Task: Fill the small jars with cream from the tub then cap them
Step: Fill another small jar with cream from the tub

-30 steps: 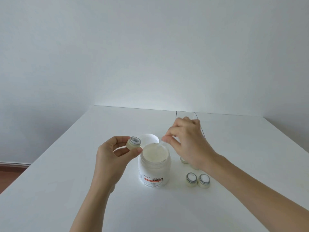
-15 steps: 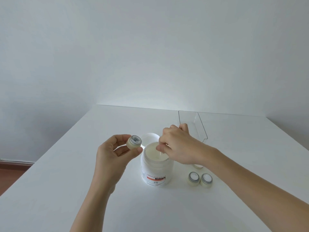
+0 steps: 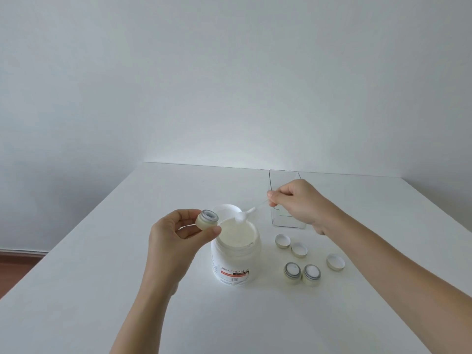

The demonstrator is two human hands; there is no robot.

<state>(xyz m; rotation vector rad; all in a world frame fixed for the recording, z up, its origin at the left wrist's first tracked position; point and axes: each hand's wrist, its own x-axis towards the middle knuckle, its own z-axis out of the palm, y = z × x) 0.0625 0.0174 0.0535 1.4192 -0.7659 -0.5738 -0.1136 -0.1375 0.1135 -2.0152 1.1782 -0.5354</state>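
An open white cream tub [image 3: 236, 261] stands mid-table, full of pale cream. My left hand [image 3: 173, 241] holds a small open jar [image 3: 207, 220] between thumb and fingers, just left of the tub's rim. My right hand [image 3: 298, 203] pinches the handle of a small clear spoon [image 3: 249, 213]; its bowl carries a dab of cream and hovers over the tub's back rim. Two more small open jars [image 3: 292, 273] [image 3: 311, 275] stand side by side right of the tub. Three loose caps [image 3: 282, 241] [image 3: 299, 250] [image 3: 335, 262] lie upside down near them.
The tub's white lid [image 3: 227, 212] lies behind the tub. A clear plastic box [image 3: 286, 200] stands at the back right, partly behind my right hand. The white table [image 3: 102, 251] ends at a wall behind and drops to the floor at the left.
My right hand has lifted out of the tub and moved right and back, bringing up the spoon with cream. The caps it covered are now visible. My left hand has barely moved.
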